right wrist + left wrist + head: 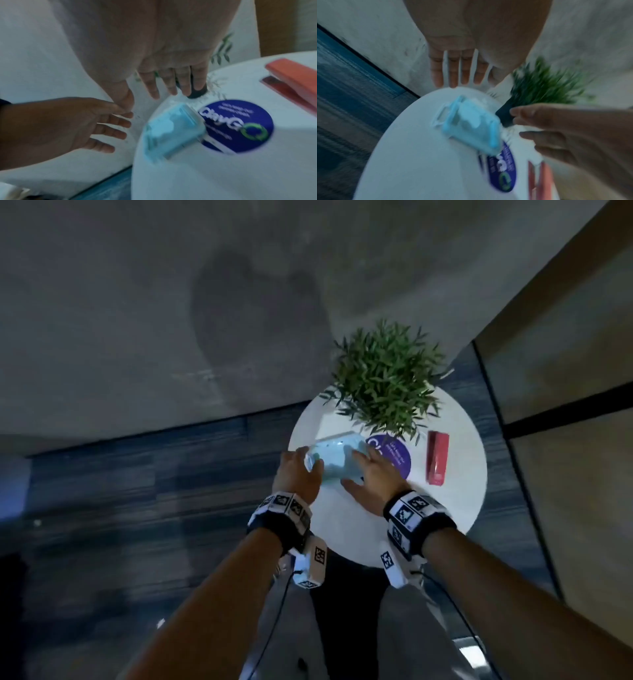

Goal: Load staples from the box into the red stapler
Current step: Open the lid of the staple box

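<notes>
A light blue plastic staple box (334, 458) lies on the round white table (363, 529), left of a blue round sticker (394, 457). The red stapler (436, 457) lies closed at the table's right side, untouched. My left hand (301, 470) is at the box's left end and my right hand (370, 474) hovers over its right end. In the wrist views the left hand's fingers (450, 67) and the right hand's fingers (171, 81) are straight and spread, gripping nothing, with the box (471, 125) (171, 131) between them. Motion blur hides whether either hand touches it.
A green potted plant (383, 378) stands at the table's far side, just behind the box and the sticker. The table is small, with its edge close to the box on the left. Blue-grey carpet (137, 491) and a wall surround it.
</notes>
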The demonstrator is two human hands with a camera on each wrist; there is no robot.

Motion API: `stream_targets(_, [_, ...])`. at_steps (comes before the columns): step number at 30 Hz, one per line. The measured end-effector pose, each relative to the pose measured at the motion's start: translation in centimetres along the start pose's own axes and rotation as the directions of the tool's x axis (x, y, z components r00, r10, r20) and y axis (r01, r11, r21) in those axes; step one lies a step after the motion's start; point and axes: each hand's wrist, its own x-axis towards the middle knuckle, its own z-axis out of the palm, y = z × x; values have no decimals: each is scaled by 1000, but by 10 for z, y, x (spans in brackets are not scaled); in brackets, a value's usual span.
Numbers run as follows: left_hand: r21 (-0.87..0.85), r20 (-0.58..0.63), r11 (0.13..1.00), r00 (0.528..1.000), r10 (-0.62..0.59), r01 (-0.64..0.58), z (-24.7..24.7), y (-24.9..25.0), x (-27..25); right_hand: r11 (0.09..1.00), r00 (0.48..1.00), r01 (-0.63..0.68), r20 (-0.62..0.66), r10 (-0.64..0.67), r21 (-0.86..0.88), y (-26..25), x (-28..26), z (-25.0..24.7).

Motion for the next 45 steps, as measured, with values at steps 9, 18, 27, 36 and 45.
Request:
stream_targets(9, [-91, -25, 996, 999, 20, -22, 39, -36, 35, 992, 988, -61, -132, 75, 107, 33, 51, 39])
stream_targets(18, [-356, 127, 928, 979, 160, -106, 36, -67, 37, 991, 980, 112, -173, -98, 74, 71, 50, 59])
stream_targets(27, [-402, -60, 865, 952, 302, -300, 61, -82, 41, 991, 967, 132, -222, -128, 1, 82, 54, 63])
stream_targets(36, [-437, -6, 868, 966, 259, -235, 73, -82, -2, 987, 975, 59, -202, -89, -149, 79, 19, 76])
stream_targets(45, [-155, -9, 911, 922, 386, -383, 80, -92, -33, 986, 964, 18, -260, -62, -168, 94, -22, 100])
